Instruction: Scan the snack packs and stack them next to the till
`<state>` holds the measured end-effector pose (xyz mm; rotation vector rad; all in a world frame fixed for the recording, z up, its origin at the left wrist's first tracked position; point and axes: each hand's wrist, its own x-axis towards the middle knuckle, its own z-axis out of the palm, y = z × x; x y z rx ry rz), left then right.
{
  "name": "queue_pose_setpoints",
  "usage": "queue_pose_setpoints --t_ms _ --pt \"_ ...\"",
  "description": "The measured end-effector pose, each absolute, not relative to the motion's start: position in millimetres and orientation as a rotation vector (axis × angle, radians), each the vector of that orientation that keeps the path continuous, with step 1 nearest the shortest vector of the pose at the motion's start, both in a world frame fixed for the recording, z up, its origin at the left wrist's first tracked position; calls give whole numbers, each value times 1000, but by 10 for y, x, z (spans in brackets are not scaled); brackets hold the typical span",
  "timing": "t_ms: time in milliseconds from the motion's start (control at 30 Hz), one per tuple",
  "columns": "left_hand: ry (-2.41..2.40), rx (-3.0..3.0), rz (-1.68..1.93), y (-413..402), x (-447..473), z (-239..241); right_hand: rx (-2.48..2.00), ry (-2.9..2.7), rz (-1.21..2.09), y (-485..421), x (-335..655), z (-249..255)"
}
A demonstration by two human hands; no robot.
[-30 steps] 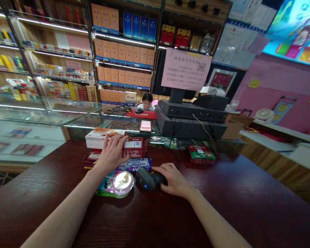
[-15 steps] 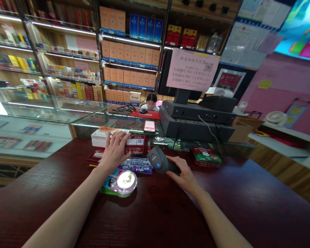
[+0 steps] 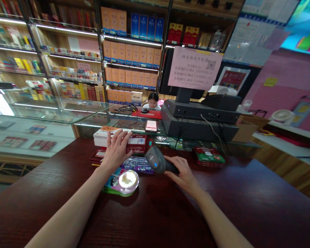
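Fingers spread, my left hand (image 3: 116,148) lies over a white-and-orange box (image 3: 100,136) and a dark red box (image 3: 138,143) with a barcode label. My right hand (image 3: 184,174) is wrapped round the handle of a dark grey barcode scanner (image 3: 155,161), which shows a small blue light. Its head points left towards the boxes. Purple-and-blue packets (image 3: 141,164) lie just in front of the red box. Nearer to me is a colourful package with a round clear container (image 3: 128,181), partly behind my left wrist. The fingertips of my left hand touch the box tops.
Green-and-red packets (image 3: 209,156) lie on the dark wooden counter (image 3: 155,213) at the right. Behind stand a glass display case (image 3: 90,115), a monitor with a pink paper sign (image 3: 193,67), and a dark cash drawer (image 3: 196,125). A person (image 3: 152,101) is beyond the counter, before stocked shelves.
The view has shifted slightly, so most things sit a little further right. The scanner's head has moved slightly left, nearer the boxes. My left hand stays on the boxes.
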<state>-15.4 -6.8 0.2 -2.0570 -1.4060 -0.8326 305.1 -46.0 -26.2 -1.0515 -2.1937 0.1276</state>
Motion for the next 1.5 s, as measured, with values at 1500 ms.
queue_pose_setpoints --t_ms 1500 --pt "-1376 -2086 -902 -40 -135 -21 -1132 -2519 429 -507 2994 -327"
